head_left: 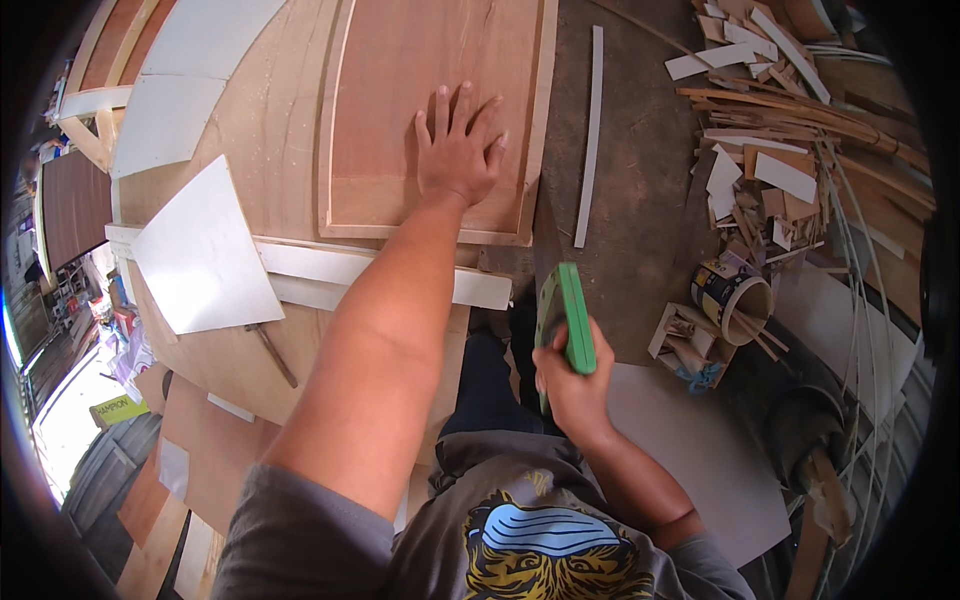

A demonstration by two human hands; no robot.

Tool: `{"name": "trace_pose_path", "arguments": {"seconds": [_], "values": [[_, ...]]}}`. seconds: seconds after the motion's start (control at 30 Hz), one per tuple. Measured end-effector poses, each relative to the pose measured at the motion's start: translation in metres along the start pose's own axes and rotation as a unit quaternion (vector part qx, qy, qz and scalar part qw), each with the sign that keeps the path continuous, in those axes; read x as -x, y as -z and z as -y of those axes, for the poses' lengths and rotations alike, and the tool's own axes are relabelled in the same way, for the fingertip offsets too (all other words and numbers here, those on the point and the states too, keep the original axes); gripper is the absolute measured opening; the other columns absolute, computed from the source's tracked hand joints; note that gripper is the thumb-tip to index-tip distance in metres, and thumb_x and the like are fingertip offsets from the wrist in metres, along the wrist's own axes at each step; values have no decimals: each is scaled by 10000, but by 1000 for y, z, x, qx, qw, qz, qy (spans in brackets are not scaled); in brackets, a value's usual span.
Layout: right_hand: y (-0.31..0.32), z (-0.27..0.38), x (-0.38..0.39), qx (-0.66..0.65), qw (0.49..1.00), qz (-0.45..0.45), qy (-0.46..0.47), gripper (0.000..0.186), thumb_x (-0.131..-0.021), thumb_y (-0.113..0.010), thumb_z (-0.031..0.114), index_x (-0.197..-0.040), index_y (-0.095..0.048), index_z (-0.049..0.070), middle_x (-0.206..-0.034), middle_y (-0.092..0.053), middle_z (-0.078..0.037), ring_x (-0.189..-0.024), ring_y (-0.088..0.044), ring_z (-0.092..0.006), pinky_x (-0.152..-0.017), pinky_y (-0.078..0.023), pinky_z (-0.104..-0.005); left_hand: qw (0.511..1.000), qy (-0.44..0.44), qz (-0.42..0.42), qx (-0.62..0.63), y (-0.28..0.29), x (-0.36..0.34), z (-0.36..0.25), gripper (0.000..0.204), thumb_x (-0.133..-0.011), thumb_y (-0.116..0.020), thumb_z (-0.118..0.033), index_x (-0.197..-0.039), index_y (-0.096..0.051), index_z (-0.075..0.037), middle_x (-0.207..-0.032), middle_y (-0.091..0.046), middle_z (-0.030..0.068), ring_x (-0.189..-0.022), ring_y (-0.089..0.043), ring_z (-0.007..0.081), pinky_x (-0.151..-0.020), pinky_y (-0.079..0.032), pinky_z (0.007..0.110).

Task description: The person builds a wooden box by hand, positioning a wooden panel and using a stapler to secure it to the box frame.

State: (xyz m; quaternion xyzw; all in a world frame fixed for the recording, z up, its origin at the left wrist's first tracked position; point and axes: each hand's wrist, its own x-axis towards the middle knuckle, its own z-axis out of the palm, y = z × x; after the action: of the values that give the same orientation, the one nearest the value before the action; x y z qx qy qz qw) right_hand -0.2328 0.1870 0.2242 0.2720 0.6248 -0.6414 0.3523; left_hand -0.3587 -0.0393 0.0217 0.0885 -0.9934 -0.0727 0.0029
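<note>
My left hand [458, 160] lies flat, fingers spread, on the reddish-brown face of a shallow wooden panel [400, 110] with raised pale edge strips. In my right hand [580, 395] is a handsaw [578, 315], gripped by its green handle. Its dark blade points away from me, seen nearly edge-on beside the panel's near right corner, and is hard to make out against the floor. I cannot tell whether the teeth touch the wood. White-faced strips [380, 271] lie crosswise under my left forearm, just nearer than the panel.
Under the panel spreads a large plywood sheet [270, 365], with a white board piece [205, 250] on it at left. One narrow white strip [591, 140] lies on the floor to the right. Beyond are heaped offcuts [770, 170] and a bucket [745, 300] holding wood scraps.
</note>
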Motion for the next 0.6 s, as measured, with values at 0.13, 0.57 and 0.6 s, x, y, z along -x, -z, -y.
{"name": "trace_pose_path", "arguments": {"seconds": [0.13,0.57,0.6], "values": [[-3,-20,-19,62,993,1,95,189,-842,-661,-50,-869,-514,66,-735,-487,16,-672,-469,-68,-592,-405,-279,1000,-4,-1,11,2,1,-3,594,-1049,-468,-509,-1618,-360,-374,-1737,-243,63,-1603,-169,366,-1254,-150,638],[2,-21,0,34,996,5,81,197,-839,-672,-50,-877,-515,64,-766,-496,0,-702,-479,-81,-626,-419,-286,1000,-3,-10,-2,1,-2,-1,588,-1046,-482,-495,-1611,-366,-378,-1730,-263,55,-1598,-181,362,-1258,-139,629],[4,-20,9,53,995,18,87,194,-840,-667,-52,-879,-515,63,-767,-495,-1,-706,-476,-82,-627,-419,-289,1000,-1,-9,-7,2,-1,-1,589,-1046,-483,-493,-1611,-365,-377,-1730,-262,55,-1597,-181,362,-1259,-137,629]]}}
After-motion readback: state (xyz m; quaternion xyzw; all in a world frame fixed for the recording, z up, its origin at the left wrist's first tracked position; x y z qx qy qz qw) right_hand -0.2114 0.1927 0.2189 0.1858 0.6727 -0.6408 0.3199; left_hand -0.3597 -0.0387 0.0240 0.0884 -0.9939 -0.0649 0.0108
